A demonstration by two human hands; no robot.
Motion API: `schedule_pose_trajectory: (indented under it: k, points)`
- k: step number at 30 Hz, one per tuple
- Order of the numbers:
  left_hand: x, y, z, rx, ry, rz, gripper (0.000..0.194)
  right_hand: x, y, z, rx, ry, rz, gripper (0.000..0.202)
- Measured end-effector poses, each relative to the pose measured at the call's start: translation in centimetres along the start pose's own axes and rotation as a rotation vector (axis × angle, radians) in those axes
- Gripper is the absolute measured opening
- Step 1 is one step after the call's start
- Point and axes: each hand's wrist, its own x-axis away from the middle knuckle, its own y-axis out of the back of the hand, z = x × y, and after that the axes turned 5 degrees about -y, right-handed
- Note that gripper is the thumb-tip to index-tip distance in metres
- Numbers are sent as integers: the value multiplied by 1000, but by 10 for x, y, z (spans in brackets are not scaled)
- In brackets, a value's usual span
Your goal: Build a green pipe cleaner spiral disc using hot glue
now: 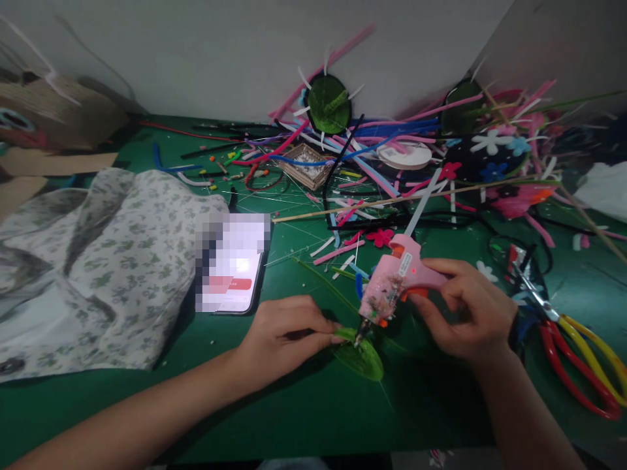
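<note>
A pink glue gun with a clear glue stick in its back is gripped by my right hand, fingers around the handle near the orange trigger. Its nozzle points down and meets a green leaf-like oval piece just above the table. My left hand pinches the left end of that green piece between thumb and fingers. A thin green stem lies behind it.
A lit phone and floral cloth lie left. Red and yellow scissors rest at right. Pipe cleaners, a cardboard tray and a green round piece crowd the back of the green table.
</note>
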Motion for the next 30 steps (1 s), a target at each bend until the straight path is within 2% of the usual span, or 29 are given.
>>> schedule_pose_trajectory:
  k: [30]
  points:
    - [1, 1, 1, -13, -15, 2, 13, 1, -4, -1, -5, -7, 0, 39]
